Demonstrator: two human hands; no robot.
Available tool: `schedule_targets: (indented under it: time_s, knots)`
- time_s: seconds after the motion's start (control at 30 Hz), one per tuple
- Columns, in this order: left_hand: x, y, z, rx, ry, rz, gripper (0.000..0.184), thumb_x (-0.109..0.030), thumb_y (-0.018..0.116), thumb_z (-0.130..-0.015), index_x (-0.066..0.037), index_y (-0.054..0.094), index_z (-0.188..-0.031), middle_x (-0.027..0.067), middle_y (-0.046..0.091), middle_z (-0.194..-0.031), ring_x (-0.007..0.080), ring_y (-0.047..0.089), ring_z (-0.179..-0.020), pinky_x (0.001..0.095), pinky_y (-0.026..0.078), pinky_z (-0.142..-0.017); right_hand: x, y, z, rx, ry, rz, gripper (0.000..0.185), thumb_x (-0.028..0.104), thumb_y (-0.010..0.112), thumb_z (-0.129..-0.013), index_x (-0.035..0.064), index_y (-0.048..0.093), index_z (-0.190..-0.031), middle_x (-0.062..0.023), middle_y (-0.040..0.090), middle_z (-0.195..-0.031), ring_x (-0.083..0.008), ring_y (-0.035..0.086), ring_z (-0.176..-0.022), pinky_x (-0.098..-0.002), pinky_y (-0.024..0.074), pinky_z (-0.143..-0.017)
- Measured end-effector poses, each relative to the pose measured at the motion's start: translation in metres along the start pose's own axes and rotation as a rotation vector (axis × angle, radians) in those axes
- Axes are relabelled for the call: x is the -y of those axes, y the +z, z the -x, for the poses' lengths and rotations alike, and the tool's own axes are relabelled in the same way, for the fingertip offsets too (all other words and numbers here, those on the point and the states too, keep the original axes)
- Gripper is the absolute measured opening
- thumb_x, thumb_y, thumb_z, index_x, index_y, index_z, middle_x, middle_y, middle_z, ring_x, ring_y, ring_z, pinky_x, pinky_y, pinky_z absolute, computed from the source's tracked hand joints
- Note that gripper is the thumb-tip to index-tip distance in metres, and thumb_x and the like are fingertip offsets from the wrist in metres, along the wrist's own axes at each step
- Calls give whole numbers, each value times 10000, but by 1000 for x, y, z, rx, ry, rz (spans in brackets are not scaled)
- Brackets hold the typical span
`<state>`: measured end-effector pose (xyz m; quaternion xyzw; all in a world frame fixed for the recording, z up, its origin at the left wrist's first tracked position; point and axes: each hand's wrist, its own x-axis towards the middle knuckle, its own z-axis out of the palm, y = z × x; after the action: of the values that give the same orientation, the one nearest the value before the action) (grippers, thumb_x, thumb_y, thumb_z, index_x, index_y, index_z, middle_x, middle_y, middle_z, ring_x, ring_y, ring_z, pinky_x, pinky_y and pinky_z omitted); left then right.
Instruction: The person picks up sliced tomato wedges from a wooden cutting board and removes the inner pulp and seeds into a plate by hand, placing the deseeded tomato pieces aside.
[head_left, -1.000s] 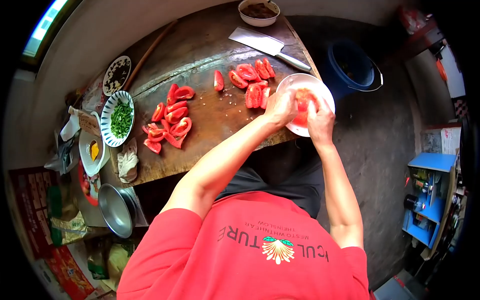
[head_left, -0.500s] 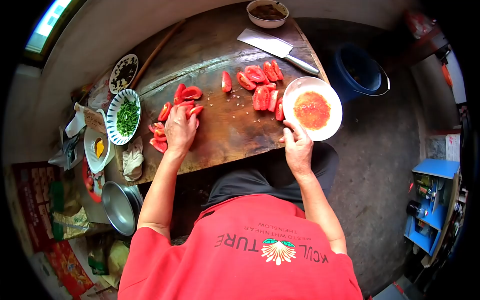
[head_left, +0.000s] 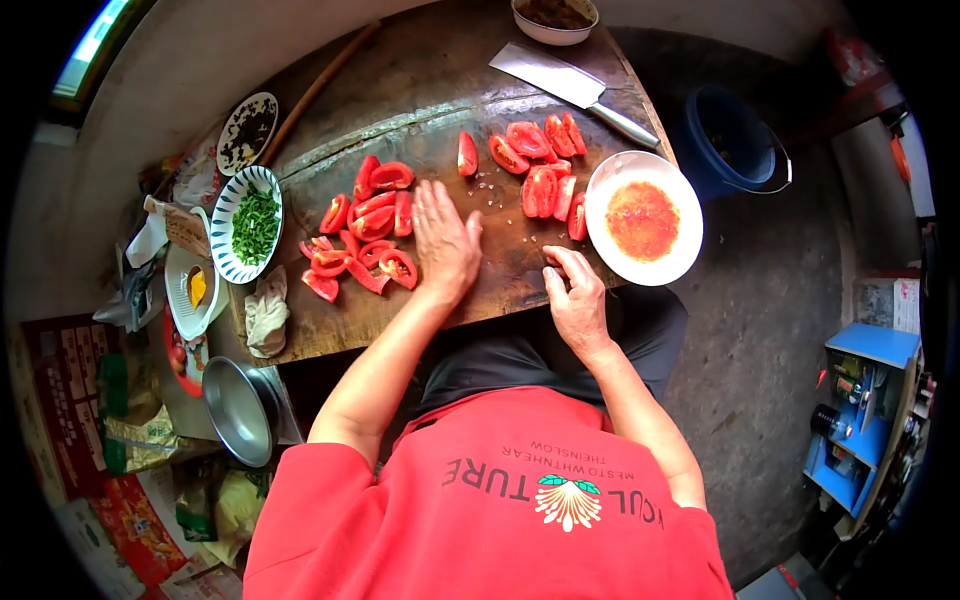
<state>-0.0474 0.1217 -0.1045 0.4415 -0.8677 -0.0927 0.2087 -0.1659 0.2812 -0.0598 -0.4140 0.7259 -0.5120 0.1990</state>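
Observation:
My left hand (head_left: pixel 446 240) lies flat on the wooden table (head_left: pixel 400 315), its fingers stretched out along the right side of a pile of tomato wedges (head_left: pixel 372 225). Nothing is in its grasp. At the table's front edge, my right hand (head_left: pixel 580 300) is loosely bent, thumb apart from the fingers, and holds nothing. Just beyond it stands a white bowl (head_left: pixel 688 235) with red tomato pulp and juice (head_left: pixel 642 220) in it. A second group of tomato wedges (head_left: pixel 540 190) lies left of this bowl, with a single wedge (head_left: pixel 467 154) a bit apart.
A cleaver (head_left: pixel 550 75) lies at the back right, near a bowl of brown food (head_left: pixel 553 22). On the left are chopped greens (head_left: pixel 256 224) in a striped dish, a dish of dark bits (head_left: pixel 247 135), a cloth (head_left: pixel 266 315) and a stick (head_left: pixel 320 90). A blue bucket (head_left: pixel 700 150) stands right.
My left hand has come off the tomato pile and moved right, now flat beside it. My right hand has drawn away from the white bowl, slightly left and down.

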Motion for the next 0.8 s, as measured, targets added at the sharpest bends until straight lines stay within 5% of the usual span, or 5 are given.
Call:
schedule_targets:
  time_s: [0.17, 0.43, 0.7, 0.8]
  knots:
    - [-3, 4, -15, 79, -83, -137, 679, -349, 500, -905, 108, 278, -1356, 300, 232, -1437, 409, 187, -1365, 480, 123, -1128, -4, 0, -10, -16, 65, -42, 213, -11, 566, -833, -10, 608, -1042, -141, 623, -954, -238, 630, -823, -307, 509, -713]
    - [-54, 25, -12, 73, 148, 288, 612, -275, 533, -891, 80, 321, -1342, 274, 307, -1406, 402, 246, -1343, 477, 165, -1119, -19, 4, -12, -56, 249, -234, 191, 14, 561, -865, 12, 631, -1043, -84, 650, -916, -131, 635, -775, -259, 508, -708]
    - [-62, 28, -15, 12, 110, 355, 570, -260, 488, -921, 63, 306, -1355, 275, 330, -1391, 400, 276, -1327, 482, 153, -1119, -21, 4, -12, -52, 232, -244, 187, 19, 545, -884, 12, 633, -1048, -61, 644, -894, -114, 616, -757, -240, 501, -684]
    - [-73, 17, -19, -56, 164, 577, 487, -163, 525, -890, 48, 389, -1308, 254, 403, -1339, 397, 358, -1274, 469, 272, -1074, -23, 0, -14, -14, 241, -204, 191, 31, 535, -903, 11, 630, -1068, -57, 652, -913, -99, 612, -781, -227, 503, -677]
